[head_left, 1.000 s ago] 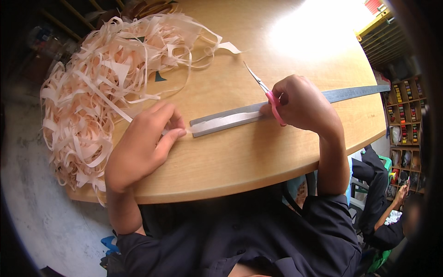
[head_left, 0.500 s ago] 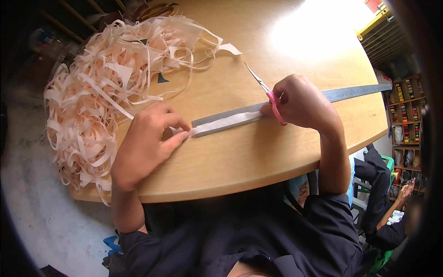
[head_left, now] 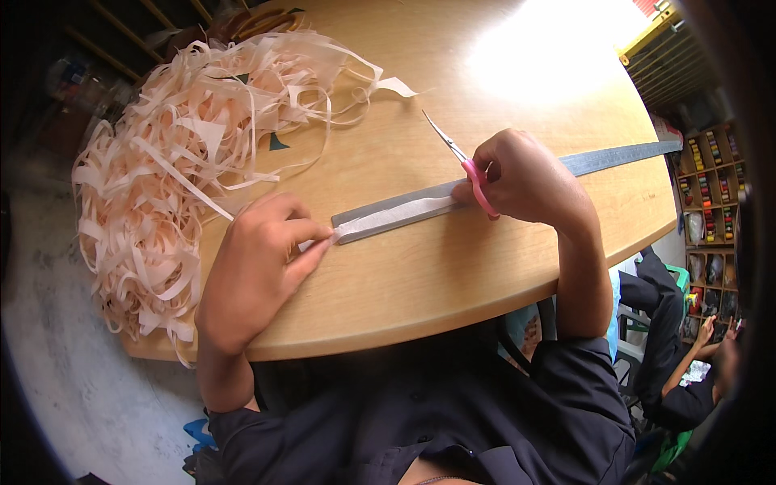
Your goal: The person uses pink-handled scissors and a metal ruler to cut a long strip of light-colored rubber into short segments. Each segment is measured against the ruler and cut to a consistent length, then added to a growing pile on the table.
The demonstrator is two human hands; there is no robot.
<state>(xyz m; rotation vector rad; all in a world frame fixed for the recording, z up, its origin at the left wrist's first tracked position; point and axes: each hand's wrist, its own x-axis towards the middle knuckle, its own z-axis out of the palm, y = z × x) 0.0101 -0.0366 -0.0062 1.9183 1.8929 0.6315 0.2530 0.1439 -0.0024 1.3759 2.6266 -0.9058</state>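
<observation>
pale strip [head_left: 400,214] lies along a long grey metal ruler [head_left: 614,158] on the round wooden table [head_left: 453,275]; left hand [head_left: 259,263] pinches its near end; right hand [head_left: 525,178] grips pink-handled scissors [head_left: 465,166] and presses its far end; heap of cut strips [head_left: 186,170] lies at table's left.

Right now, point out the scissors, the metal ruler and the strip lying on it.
scissors [head_left: 478,184], head view, on the pink handle at the right hand.
metal ruler [head_left: 614,157], head view, on the bare grey stretch right of the hand.
pale strip [head_left: 400,214], head view, mid-length, lying along the ruler.
</observation>
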